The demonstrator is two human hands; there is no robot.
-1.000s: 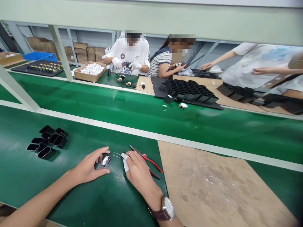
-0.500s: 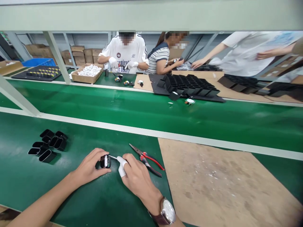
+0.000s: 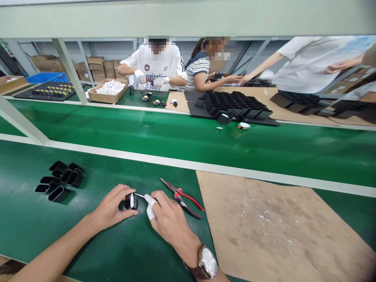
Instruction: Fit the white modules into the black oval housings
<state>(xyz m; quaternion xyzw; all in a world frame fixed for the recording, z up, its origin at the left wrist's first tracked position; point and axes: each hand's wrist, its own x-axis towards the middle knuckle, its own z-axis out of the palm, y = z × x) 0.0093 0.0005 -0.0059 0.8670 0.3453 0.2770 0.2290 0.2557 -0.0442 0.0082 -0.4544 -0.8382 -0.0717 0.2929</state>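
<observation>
Black housing (image 3: 127,201) is at the green worktop (image 3: 102,254), gripped between the thumb and fingers of the left hand (image 3: 113,205). A white insert (image 3: 132,200) shows inside it. From there, tweezers (image 3: 140,195) reach in from three o'clock, pinched in the white-covered fingertips of the right hand (image 3: 169,215); their tip is at the upper rim, though contact cannot be told.

Between nine and ten o'clock, black cups (image 3: 66,175) cluster, mouths showing, insides dark. Across the green belt (image 3: 117,125), at half past eleven, a carton (image 3: 101,96) is heaped with white pieces (image 3: 111,87); at half past one, black cases (image 3: 235,105) stand packed in rows.

The housing's open end faces three o'clock, that opening's long axis running roughly twelve to six.

Red-handled pliers (image 3: 179,193) lie past the right hand, nose toward ten, just beside the edge of a cardboard sheet (image 3: 264,223). A pale rail (image 3: 129,157) borders the worktop at twelve; green surface stretches between cups and left hand.
</observation>
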